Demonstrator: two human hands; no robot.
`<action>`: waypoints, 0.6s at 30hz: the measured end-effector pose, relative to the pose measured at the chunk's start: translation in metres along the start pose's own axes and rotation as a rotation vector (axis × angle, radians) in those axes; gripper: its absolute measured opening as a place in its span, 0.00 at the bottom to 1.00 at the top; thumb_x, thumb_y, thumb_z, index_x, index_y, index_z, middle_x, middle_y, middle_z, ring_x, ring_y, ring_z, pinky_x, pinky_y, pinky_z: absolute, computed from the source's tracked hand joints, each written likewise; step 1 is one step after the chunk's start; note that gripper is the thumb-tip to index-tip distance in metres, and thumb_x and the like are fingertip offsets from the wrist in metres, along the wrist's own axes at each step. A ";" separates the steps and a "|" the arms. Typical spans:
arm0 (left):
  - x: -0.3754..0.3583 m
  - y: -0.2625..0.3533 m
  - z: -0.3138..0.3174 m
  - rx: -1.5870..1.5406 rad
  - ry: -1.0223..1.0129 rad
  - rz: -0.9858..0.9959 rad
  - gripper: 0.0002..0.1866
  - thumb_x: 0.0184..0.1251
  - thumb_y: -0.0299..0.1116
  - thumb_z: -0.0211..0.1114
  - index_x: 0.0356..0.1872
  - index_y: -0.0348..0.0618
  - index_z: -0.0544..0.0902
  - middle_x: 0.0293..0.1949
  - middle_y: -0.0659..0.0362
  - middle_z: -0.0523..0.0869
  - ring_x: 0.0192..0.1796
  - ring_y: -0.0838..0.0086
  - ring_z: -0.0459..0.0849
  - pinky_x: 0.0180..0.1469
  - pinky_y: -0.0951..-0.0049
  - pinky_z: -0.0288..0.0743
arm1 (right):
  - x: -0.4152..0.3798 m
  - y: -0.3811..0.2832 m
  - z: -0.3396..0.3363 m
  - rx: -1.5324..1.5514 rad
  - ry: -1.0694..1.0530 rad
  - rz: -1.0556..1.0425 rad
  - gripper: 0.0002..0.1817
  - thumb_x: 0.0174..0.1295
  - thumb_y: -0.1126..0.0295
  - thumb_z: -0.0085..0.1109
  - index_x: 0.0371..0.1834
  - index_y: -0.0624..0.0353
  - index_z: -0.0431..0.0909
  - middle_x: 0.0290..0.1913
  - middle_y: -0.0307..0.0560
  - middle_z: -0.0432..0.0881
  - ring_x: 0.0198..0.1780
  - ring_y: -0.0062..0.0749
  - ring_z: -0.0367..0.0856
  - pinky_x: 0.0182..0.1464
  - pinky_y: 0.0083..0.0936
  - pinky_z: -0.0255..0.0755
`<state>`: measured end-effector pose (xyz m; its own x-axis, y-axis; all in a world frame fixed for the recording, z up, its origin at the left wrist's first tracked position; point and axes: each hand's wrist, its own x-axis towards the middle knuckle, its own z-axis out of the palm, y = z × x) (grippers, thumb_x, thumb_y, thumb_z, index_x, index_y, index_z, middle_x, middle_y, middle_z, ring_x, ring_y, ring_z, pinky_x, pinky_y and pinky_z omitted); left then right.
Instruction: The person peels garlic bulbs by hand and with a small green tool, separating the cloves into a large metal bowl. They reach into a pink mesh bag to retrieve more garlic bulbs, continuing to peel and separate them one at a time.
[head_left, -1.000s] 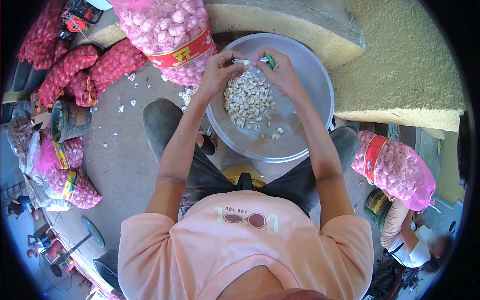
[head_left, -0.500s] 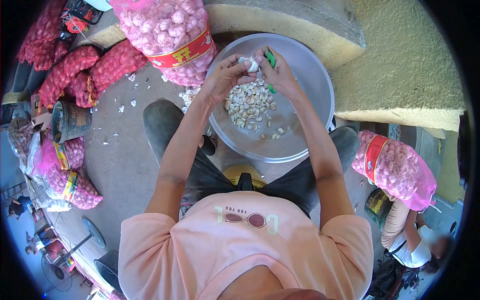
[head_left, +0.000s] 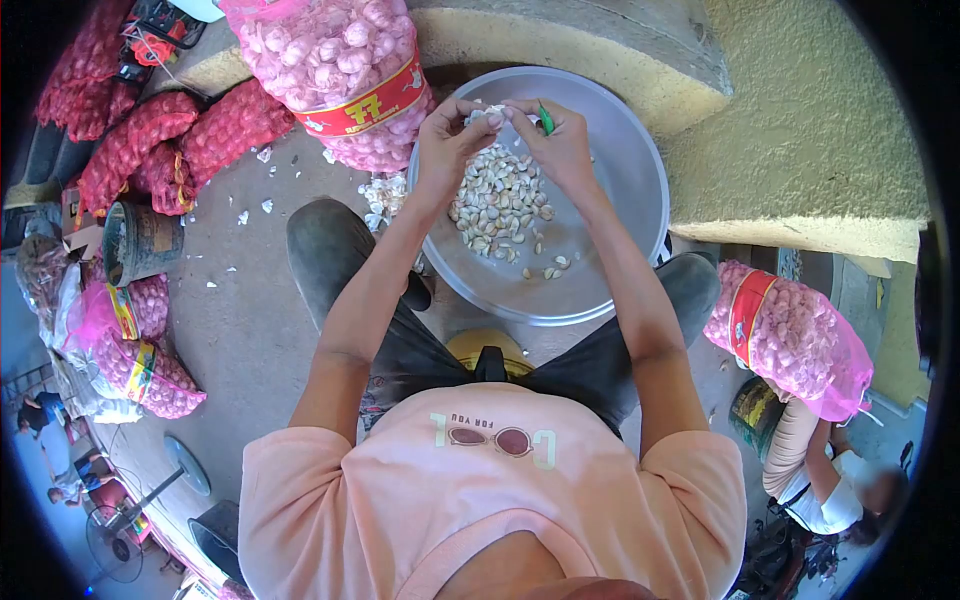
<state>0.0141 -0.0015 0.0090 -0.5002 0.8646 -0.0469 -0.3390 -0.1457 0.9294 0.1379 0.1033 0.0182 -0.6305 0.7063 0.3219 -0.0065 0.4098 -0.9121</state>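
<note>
My left hand (head_left: 450, 150) is closed around a white garlic bulb (head_left: 490, 113), its fingers hiding much of it. My right hand (head_left: 556, 148) touches the bulb with thumb and fingertips while gripping a small green-handled knife (head_left: 546, 118); its blade cannot be made out. Both hands are over the far part of a wide grey metal basin (head_left: 640, 190). Below them in the basin lies a heap of loose garlic cloves (head_left: 495, 200), with a few scattered apart towards the near side.
A pink net sack of garlic (head_left: 335, 70) stands against the basin's left, garlic skins (head_left: 383, 195) beneath it. Red net sacks (head_left: 235, 125) and a dark bucket (head_left: 143, 243) are farther left. Another garlic sack (head_left: 785, 330) and a seated person (head_left: 830, 480) are at right.
My hands have turned and drawn a little apart at the wrists, and the bulb has shifted slightly up and left. Less of the green handle shows below my right fingers.
</note>
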 end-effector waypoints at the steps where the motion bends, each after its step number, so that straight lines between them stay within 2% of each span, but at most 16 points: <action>1: -0.002 -0.001 0.002 0.006 0.031 0.028 0.10 0.61 0.30 0.69 0.39 0.38 0.80 0.35 0.61 0.84 0.36 0.81 0.82 0.40 0.81 0.80 | -0.002 -0.002 0.001 -0.004 0.018 0.017 0.08 0.60 0.72 0.63 0.40 0.64 0.84 0.35 0.49 0.86 0.36 0.24 0.83 0.40 0.22 0.75; 5: -0.004 -0.008 0.008 0.004 0.087 0.088 0.08 0.60 0.29 0.70 0.37 0.37 0.81 0.32 0.62 0.83 0.34 0.83 0.81 0.36 0.84 0.77 | -0.006 -0.010 0.002 -0.007 0.026 0.076 0.10 0.60 0.72 0.62 0.40 0.65 0.84 0.32 0.49 0.87 0.33 0.24 0.83 0.37 0.21 0.76; 8: -0.004 -0.010 0.008 0.061 0.093 0.137 0.07 0.60 0.28 0.69 0.35 0.37 0.82 0.29 0.63 0.83 0.31 0.84 0.80 0.33 0.85 0.75 | -0.005 -0.003 0.003 -0.002 0.029 0.040 0.10 0.59 0.71 0.62 0.40 0.65 0.84 0.31 0.49 0.86 0.31 0.22 0.83 0.36 0.21 0.75; 9: -0.003 -0.011 0.006 0.061 0.093 0.136 0.07 0.60 0.28 0.69 0.35 0.37 0.82 0.29 0.63 0.83 0.31 0.84 0.80 0.33 0.85 0.75 | -0.006 -0.005 0.003 -0.003 0.029 0.040 0.10 0.59 0.71 0.62 0.40 0.65 0.84 0.31 0.49 0.86 0.31 0.22 0.83 0.36 0.21 0.75; 11: -0.002 -0.015 0.002 0.232 0.063 0.180 0.06 0.63 0.25 0.66 0.39 0.36 0.80 0.36 0.60 0.84 0.36 0.81 0.83 0.40 0.80 0.81 | -0.008 -0.009 0.006 -0.057 0.068 0.029 0.09 0.57 0.71 0.62 0.38 0.65 0.84 0.27 0.49 0.85 0.29 0.22 0.82 0.34 0.21 0.75; 15: -0.001 -0.026 0.005 0.260 0.106 0.212 0.06 0.63 0.25 0.66 0.39 0.36 0.80 0.37 0.60 0.84 0.36 0.81 0.83 0.39 0.81 0.81 | -0.008 0.005 0.012 -0.113 0.130 -0.019 0.08 0.55 0.72 0.62 0.34 0.65 0.83 0.24 0.48 0.84 0.26 0.22 0.80 0.32 0.22 0.74; 17: -0.002 -0.023 0.010 0.174 0.121 0.206 0.06 0.61 0.28 0.68 0.34 0.37 0.82 0.31 0.62 0.83 0.32 0.83 0.80 0.34 0.83 0.77 | -0.007 0.003 0.010 -0.102 0.142 -0.006 0.06 0.53 0.73 0.63 0.31 0.65 0.82 0.22 0.48 0.82 0.24 0.22 0.79 0.30 0.22 0.73; 18: -0.003 -0.021 0.011 0.173 0.120 0.204 0.06 0.61 0.28 0.68 0.34 0.37 0.82 0.31 0.62 0.83 0.32 0.83 0.80 0.34 0.83 0.77 | -0.007 0.004 0.010 -0.103 0.143 -0.004 0.06 0.53 0.73 0.63 0.31 0.65 0.82 0.22 0.48 0.82 0.24 0.22 0.79 0.30 0.22 0.73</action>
<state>0.0318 0.0043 -0.0063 -0.6380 0.7616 0.1139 -0.0861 -0.2175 0.9722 0.1345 0.0944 0.0094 -0.5140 0.7762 0.3651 0.0755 0.4649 -0.8821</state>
